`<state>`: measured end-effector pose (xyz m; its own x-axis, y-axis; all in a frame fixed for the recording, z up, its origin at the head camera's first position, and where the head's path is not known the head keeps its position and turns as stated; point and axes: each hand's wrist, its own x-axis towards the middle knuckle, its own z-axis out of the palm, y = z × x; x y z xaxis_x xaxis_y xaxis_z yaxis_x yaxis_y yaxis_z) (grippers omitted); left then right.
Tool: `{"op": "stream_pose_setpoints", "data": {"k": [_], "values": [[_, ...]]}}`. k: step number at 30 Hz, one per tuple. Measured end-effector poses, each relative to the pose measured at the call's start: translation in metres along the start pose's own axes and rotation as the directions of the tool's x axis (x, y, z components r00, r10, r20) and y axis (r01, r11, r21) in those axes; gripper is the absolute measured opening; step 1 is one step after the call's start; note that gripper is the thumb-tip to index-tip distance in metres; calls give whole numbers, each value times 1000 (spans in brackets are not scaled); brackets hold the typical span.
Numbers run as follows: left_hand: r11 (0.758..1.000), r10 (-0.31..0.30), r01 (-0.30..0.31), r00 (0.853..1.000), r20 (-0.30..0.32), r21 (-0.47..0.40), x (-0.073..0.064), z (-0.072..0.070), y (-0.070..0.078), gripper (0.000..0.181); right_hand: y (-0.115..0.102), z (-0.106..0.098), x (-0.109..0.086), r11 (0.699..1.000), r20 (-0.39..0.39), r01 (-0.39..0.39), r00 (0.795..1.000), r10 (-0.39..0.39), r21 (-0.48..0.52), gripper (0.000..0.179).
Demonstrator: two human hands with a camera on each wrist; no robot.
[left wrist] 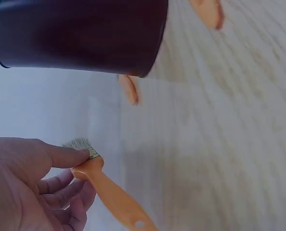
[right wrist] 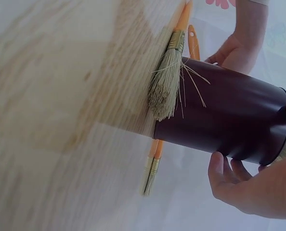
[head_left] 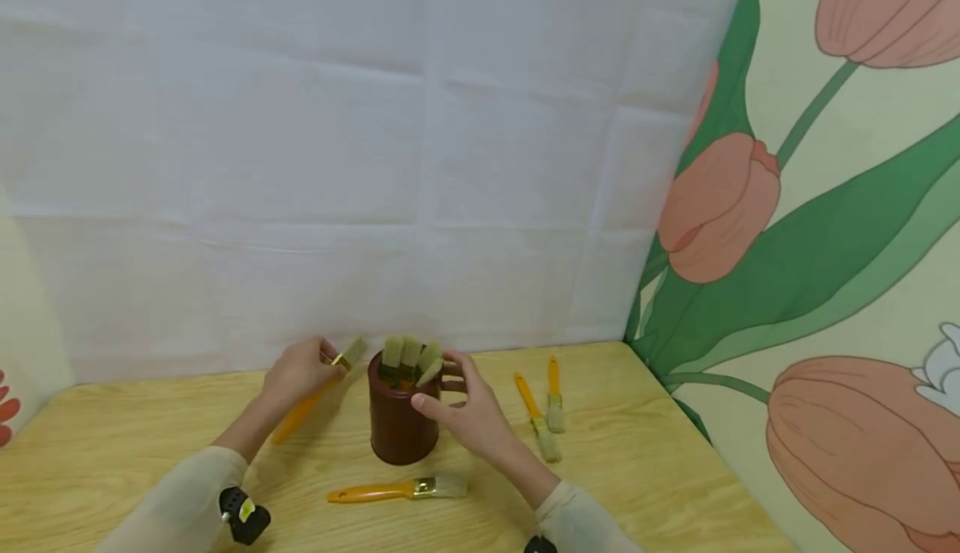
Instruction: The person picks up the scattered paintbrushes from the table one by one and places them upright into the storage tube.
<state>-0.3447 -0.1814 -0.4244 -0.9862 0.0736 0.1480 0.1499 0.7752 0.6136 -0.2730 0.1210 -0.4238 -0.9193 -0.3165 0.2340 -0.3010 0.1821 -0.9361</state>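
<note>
Orange-handled, just left of the pot (head_left: 403,429): pinching a brush (head_left: 302,414) between thumb and fingers of the left hand (head_left: 297,369), while gripping the pot's right side with curled fingers of the right hand (head_left: 476,415). Seemingly mid-filling; probably calls next for lifting across, then lowering handle-first among the brushes inside (head_left: 409,353).

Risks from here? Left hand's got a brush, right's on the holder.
The held paintbrush could swivel: the left-hand grip pinches it by the ferrule, leaving most of the handle free.

The dark brown cylindrical holder might tip if bumped, since the right-hand grip has it near the top.

The loose paintbrush in front lies close to the holder's base and might get knocked if the holder slides forward.
</note>
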Motion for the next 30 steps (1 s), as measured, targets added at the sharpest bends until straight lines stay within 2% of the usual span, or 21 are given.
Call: {"op": "stream_pose_setpoints", "data": {"k": [6,12,18,23,26,30], "values": [[1000,18,-18,999,-45,-3,-2,-15,16,34,0,-1,-1,1000,6,-5,1000,5,-9,73],[996,67,-74,988,-137,-49,-11,-35,41,35,1,-1,-1,1000,8,-16,1000,16,-2,72],[981,130,-160,964,-233,-113,-30,-58,72,36,2,-1,-1,1000,10,5,1000,-4,-13,74],[963,161,-215,943,-293,-165,-45,-73,97,41,1,0,-1,1000,4,1,1000,-1,-9,73],[950,178,-247,931,-320,-190,-54,-79,113,42,0,1,-1,1000,-1,0,1000,0,-8,72],[918,246,-335,902,-355,-214,-67,-80,133,38,0,1,-1,1000,-2,5,1000,-5,-13,71]]}}
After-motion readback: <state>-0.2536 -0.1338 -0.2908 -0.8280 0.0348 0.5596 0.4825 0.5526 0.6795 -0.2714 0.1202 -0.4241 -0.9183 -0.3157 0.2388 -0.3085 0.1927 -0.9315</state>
